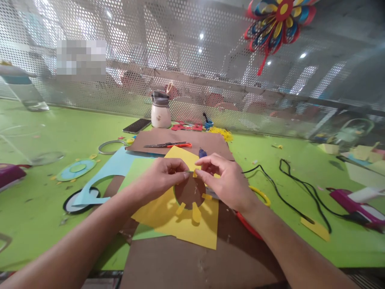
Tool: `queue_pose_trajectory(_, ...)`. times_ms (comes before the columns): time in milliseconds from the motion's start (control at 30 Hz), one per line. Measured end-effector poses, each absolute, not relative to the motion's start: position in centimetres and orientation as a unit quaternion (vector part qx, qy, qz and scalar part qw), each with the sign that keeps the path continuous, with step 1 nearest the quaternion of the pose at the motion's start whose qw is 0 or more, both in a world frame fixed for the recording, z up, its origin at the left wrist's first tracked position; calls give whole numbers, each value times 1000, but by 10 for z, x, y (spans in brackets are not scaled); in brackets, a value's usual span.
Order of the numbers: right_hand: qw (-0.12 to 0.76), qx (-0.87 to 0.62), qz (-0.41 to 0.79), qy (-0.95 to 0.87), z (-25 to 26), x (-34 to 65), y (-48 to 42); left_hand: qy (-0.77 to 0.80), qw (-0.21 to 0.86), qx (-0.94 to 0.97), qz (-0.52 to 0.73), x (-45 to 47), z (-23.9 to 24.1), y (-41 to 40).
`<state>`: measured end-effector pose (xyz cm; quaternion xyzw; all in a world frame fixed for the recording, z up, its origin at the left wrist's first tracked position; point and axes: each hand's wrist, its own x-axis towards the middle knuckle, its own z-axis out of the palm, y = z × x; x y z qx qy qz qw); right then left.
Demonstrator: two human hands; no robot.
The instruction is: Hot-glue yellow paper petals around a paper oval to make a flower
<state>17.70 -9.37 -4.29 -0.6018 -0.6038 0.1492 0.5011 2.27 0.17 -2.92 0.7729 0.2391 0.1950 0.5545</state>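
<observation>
A round brown piece [189,193] lies under my fingers, with yellow paper tabs [196,213] spread around its lower and right rim. My left hand [167,173] is closed in a pinch at its upper left rim. Thumb and index finger of my right hand [221,176] close on a small yellow tab [195,173] at the upper rim. Beneath lie a yellow sheet [206,233], a green sheet [152,232] and brown cardboard [198,265]. A blue-tipped tool [202,153] shows just beyond my right hand, its lower part hidden.
A utility knife [168,145] lies on the far cardboard, before a white bottle [161,112] and a phone [136,125]. Left are a cut blue sheet [102,176], a blue ring with yellow tabs [76,170] and a tape roll [81,200]. Right are a black cord [288,200] and purple tool [357,206].
</observation>
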Motion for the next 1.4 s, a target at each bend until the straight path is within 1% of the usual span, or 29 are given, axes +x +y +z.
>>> queue_pose_trajectory(133, 500, -616, 173, -584, -44, 177, -93, 232, 567, 769, 185, 23, -32, 2)
queue_pose_trajectory(367, 537, -600, 240, -541, -52, 175, -90, 233, 554, 774, 197, 22, -37, 5)
queue_pose_trajectory(533, 559, -590, 194, -550, -56, 173, -88, 232, 567, 763, 204, 22, -34, 4)
queue_pose_trajectory(700, 546, -599, 225, -540, -56, 170, -90, 222, 573, 761, 207, 22, -33, 3)
queue_pose_trajectory(833, 542, -601, 221, -544, -56, 168, -91, 219, 577, 760, 204, 22, -33, 2)
queue_pose_trajectory(1200, 534, -596, 140, -583, -57, 166, -92, 259, 591, 745, 168, 25, -32, -2)
queue_pose_trajectory(1300, 539, -595, 142, -579, -58, 165, -91, 263, 591, 743, 171, 26, -31, -3)
queue_pose_trajectory(1400, 548, -593, 170, -566, -57, 164, -91, 265, 598, 737, 171, 25, -31, -3)
